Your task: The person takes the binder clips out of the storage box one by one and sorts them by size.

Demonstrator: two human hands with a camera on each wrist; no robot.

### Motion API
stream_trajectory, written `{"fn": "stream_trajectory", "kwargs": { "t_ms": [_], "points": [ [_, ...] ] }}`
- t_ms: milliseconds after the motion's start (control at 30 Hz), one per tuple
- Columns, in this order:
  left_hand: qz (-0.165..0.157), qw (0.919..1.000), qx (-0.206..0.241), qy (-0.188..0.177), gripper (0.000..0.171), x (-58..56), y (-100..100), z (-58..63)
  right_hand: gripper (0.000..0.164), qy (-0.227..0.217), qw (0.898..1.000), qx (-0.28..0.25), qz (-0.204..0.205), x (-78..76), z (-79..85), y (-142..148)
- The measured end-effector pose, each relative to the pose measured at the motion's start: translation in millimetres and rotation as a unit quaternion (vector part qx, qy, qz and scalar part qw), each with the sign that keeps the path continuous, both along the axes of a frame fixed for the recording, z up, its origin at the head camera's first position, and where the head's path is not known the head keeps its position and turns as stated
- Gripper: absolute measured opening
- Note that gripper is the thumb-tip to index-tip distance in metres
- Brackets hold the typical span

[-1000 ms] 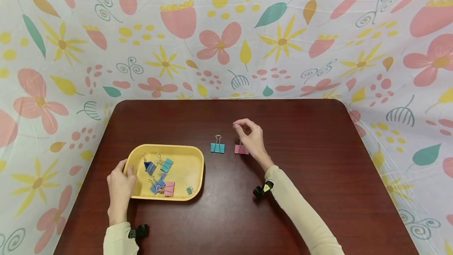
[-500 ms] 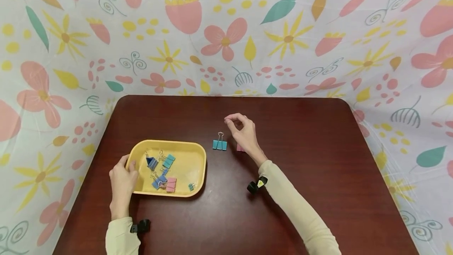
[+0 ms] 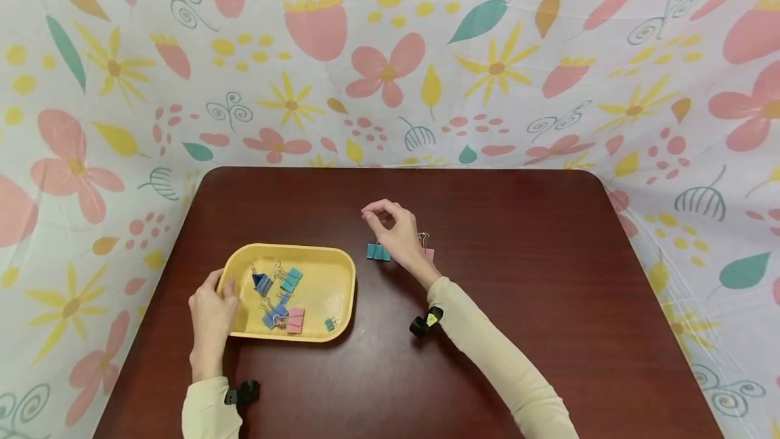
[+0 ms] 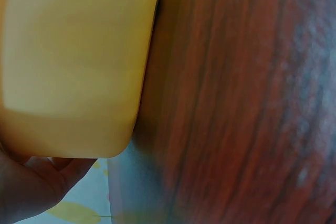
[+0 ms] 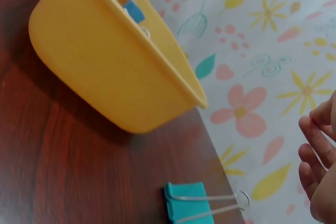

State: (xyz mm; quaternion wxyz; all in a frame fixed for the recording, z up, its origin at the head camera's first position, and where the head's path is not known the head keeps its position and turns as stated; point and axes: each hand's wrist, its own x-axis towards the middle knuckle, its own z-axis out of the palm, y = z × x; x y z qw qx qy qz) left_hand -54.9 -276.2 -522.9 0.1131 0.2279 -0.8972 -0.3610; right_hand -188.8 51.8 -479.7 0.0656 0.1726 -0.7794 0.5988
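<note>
My left hand (image 3: 212,314) grips the left end of a yellow plastic tray (image 3: 305,339), thumb over the rim and fingers outside. Inside the tray lie binder clips: a dark blue one (image 3: 262,282), a teal one (image 3: 291,280), a blue one (image 3: 274,316), a pink one (image 3: 295,321) and smaller ones. On the table, a teal binder clip (image 5: 191,198) rests right of the tray. My right hand (image 3: 396,232) hovers over it with thumb and index finger curved towards each other, nothing visible between them. Behind the wrist, a pink binder clip (image 3: 430,254) is partly hidden.
The dark red-brown wooden table (image 3: 518,242) extends around the tray. A white cloth with printed flowers (image 3: 390,73) hangs behind and at both sides. Each wrist bears a small black camera (image 3: 422,325).
My right hand has moved left from the pink binder clip to over the teal one. My left hand keeps its grip on the tray. The view shifted slightly.
</note>
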Motion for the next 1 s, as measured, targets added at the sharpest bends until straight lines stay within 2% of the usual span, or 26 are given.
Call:
{"fn": "stream_trajectory", "kwargs": {
  "t_ms": [33,600,1000],
  "points": [
    [0.001,1.0,0.0,0.0,0.033,0.5,0.1,-0.1,0.01,-0.001,1.0,-0.001,0.004,-2.0,-5.1,-2.7],
    [0.006,1.0,-0.002,-0.003,0.032,3.2,0.9,-0.1,0.009,-0.017,0.996,0.027,0.087,11.9,-4.1,-44.5],
    [0.007,1.0,0.003,-0.005,0.033,2.9,3.9,3.2,0.01,-0.047,0.984,0.031,0.167,16.4,3.9,-59.3]
  ]
}}
